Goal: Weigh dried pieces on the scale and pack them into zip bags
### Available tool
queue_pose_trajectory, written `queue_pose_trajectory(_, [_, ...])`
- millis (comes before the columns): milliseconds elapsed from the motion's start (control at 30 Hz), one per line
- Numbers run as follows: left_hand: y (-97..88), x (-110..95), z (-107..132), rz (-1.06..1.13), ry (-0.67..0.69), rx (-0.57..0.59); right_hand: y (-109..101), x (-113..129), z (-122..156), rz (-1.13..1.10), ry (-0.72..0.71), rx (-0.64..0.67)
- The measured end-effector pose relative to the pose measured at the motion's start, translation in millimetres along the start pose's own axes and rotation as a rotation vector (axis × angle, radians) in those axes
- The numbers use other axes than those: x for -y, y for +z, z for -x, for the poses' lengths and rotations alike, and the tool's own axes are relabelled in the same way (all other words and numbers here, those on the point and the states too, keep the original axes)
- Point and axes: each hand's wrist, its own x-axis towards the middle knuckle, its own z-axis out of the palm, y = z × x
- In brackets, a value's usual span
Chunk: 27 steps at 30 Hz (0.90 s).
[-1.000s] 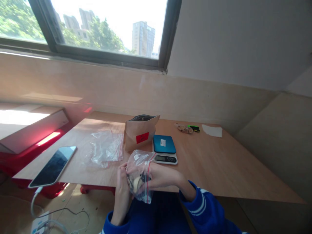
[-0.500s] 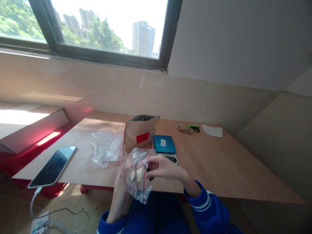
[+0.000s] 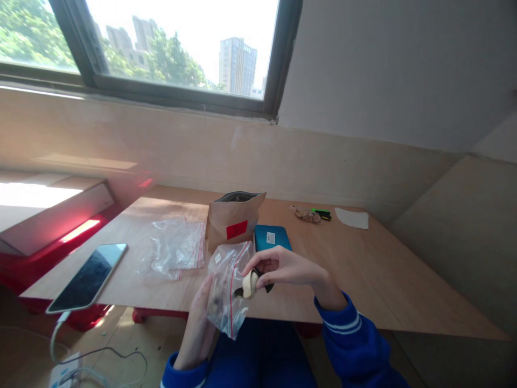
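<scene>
My left hand [image 3: 201, 318] holds a small clear zip bag [image 3: 227, 285] with a red seal strip, upright over the near table edge. Dark bits lie inside the bag. My right hand [image 3: 283, 268] is just right of the bag's mouth, fingers pinched on a small cream and dark piece [image 3: 250, 283] outside the bag. Behind my hands stand a brown paper pouch [image 3: 233, 219] with a red label, open at the top, and a blue-topped scale [image 3: 273, 237], partly hidden by my right hand.
Several empty clear zip bags [image 3: 176, 246] lie left of the pouch. A phone [image 3: 88, 276] with a cable lies at the table's left edge. At the far side are a brown scrap with a green pen [image 3: 312, 214] and a white paper [image 3: 353, 217]. The wooden table [image 3: 363, 269] meets a wall under a window.
My right hand has drawn the cream and dark piece out of the zip bag and moved right and up. The bag stays in my left hand.
</scene>
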Motion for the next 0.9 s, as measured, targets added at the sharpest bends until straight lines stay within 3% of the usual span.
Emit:
queue_pose_trajectory(133, [0.2,-1,0,0.022,0.005,-0.043,-13,10,5,0.014,-0.057,-0.063])
queue_pose_trajectory(300, [0.9,-4,1,0.051,-0.015,-0.093,-46,39,-16,0.066,-0.329,-0.509])
queue_pose_trajectory(367, [-0.3,-5,1,0.047,-0.015,-0.110,-60,53,-33,0.131,-0.382,-0.617])
queue_pose_trajectory(500, [-2.4,-7,1,0.035,0.002,-0.098,-82,69,-65,0.303,-0.335,-0.568])
queue_pose_trajectory(633, [-4.2,-10,0,0.042,0.020,-0.103,-92,66,-84,0.382,-0.282,-0.491])
queue_pose_trajectory(800, [-2.6,-10,0,0.047,0.016,-0.082,-97,52,-98,0.358,-0.511,-0.695])
queue_pose_trajectory(900, [-0.2,-11,2,0.047,0.003,-0.146,-96,43,-107,0.382,-0.592,-0.770])
